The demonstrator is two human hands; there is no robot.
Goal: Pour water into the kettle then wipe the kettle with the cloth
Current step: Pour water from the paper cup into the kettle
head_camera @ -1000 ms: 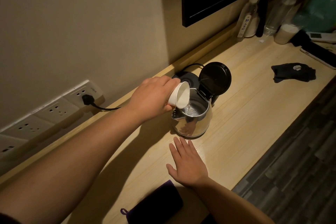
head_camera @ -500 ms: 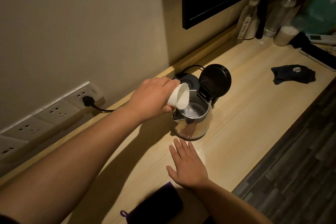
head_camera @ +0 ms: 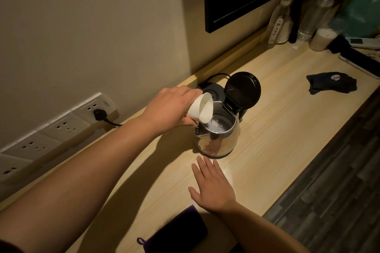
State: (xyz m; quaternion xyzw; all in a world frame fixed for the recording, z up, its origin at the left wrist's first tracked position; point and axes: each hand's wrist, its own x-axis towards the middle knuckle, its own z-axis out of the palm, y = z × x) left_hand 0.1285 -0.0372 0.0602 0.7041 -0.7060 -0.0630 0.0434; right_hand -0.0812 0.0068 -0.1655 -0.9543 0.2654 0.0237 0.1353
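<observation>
- I'm looking down at a pale wooden counter [head_camera: 277, 129] running along a beige wall.
- The steel kettle [head_camera: 219, 137] stands on it, lid [head_camera: 242, 89] tipped up behind its mouth.
- My left hand [head_camera: 172, 109] grips a white cup [head_camera: 200, 110], tilted over the kettle's mouth, a thin stream falling in.
- My right hand [head_camera: 212, 187] lies flat, fingers straight, just in front of the kettle, holding nothing.
- The purple cloth [head_camera: 181, 232] sits nearer me than the kettle, untouched.
- I judge pouring nearly finished; wiping remains.
</observation>
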